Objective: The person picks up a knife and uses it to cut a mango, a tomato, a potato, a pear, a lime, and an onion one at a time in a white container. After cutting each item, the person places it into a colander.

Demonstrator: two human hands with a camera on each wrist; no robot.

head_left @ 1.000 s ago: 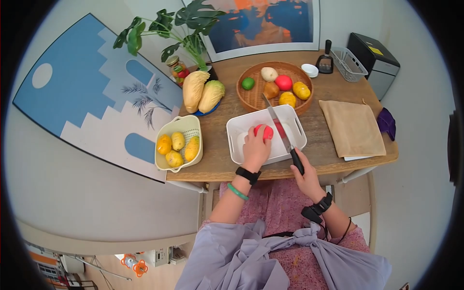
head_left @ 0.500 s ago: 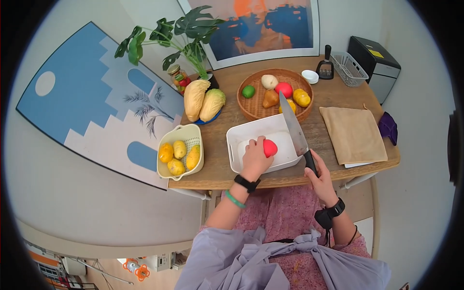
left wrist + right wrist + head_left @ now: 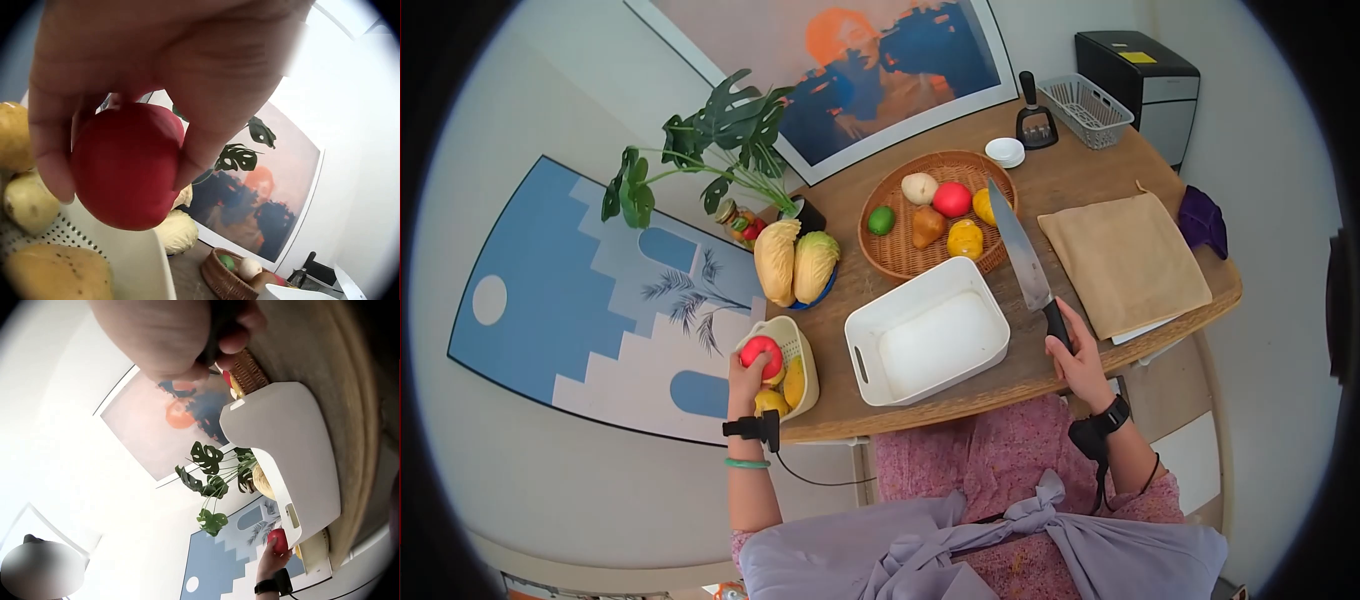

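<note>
My left hand (image 3: 746, 385) grips a round red fruit (image 3: 128, 165) between thumb and fingers. It is over the pale yellow perforated basket (image 3: 808, 362), where several yellow fruits (image 3: 794, 382) lie, some speckled brown. In my right hand (image 3: 1082, 365) is a kitchen knife (image 3: 1020, 245), held by its black handle, the blade pointing up and away over the table. Between the two hands stands a white bin (image 3: 925, 345), with nothing in it but small specks on its floor.
Behind the bin, a wicker tray (image 3: 875, 250) bears a lime, a pear-shaped brown fruit, another red one and yellow ones. Two cabbages (image 3: 814, 265) sit at the left by a plant (image 3: 730, 130). A beige cloth bag (image 3: 1125, 265) lies right of the knife.
My left hand has lifted the red fruit out of the white bin and carried it left to the yellow basket. The knife has moved away from the bin, to the right. The head view has turned left.
</note>
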